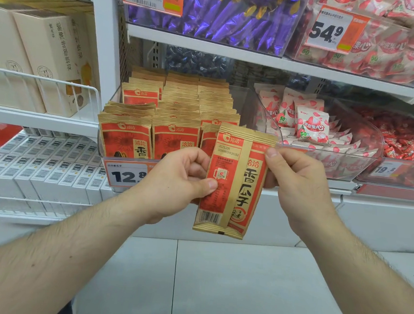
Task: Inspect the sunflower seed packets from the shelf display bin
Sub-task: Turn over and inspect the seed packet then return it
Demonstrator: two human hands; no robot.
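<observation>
Both hands hold one sunflower seed packet (233,181) upright in front of a clear display bin (263,106) on a store shelf. Left hand (178,182) pinches the packet's left edge, thumb pressed on the printed face at mid-height and fingers curled behind it. Right hand (296,182) grips the packet's upper right edge, thumb tip on the front near the top corner and the other fingers out of sight behind. Turned toward the camera is the packet's back: a printed date code near the top, a small square code at the middle, a barcode at the lower left and a vertical seam down the centre.

Behind the packet, the bin holds rows of matching tan-and-red packets (125,137) standing on end, stacked several deep toward the back. A price tag (125,174) reading 12.8 is fixed to the bin's front lip, partly covered by the left hand. Right of the bin, a second clear tub holds pink-and-white strawberry candies (311,126), and beyond that lie red-wrapped sweets (407,142). Above the bin, another shelf carries purple-wrapped candies (225,15) with a 45.8 tag. Left of the bin, beige boxes (47,55) stand behind a white wire rail, with white barcoded cartons (50,165) below them.
</observation>
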